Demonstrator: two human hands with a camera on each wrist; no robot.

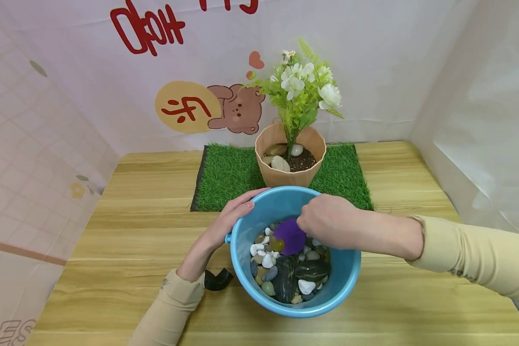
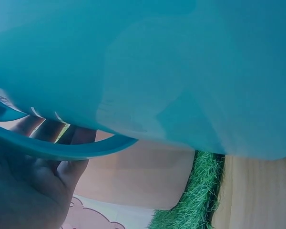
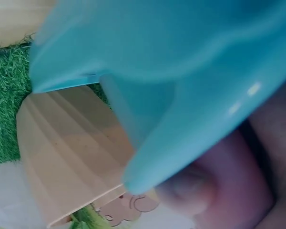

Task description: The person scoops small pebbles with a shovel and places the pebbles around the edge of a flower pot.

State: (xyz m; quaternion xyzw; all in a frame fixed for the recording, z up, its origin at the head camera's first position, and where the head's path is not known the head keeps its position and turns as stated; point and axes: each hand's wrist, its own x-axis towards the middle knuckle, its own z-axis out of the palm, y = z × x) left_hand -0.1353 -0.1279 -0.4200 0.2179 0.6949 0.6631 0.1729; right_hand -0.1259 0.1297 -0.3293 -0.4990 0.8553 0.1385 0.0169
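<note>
A blue bucket (image 1: 296,312) stands at the table's front, holding white, grey and brown pebbles (image 1: 267,261) and large dark stones (image 1: 312,270). My left hand (image 1: 225,221) holds the bucket by its left rim, fingers along the outside. In the left wrist view, a curved blue strip (image 2: 62,151) crosses in front of that hand's fingers. My right hand (image 1: 328,218) reaches over the right rim, fist curled, and grips a purple scoop (image 1: 291,236) whose handle is hidden. An amber stone (image 1: 278,244) overlaps the scoop's edge. Blue plastic hides most of the right hand in its wrist view.
Right behind the bucket, a peach flowerpot (image 1: 287,179) with white flowers (image 1: 302,79), soil and several stones stands on a green grass mat (image 1: 229,168). A black piece (image 1: 217,279) sits at the left cuff. White printed sheets (image 1: 372,72) enclose the wooden table (image 1: 134,216).
</note>
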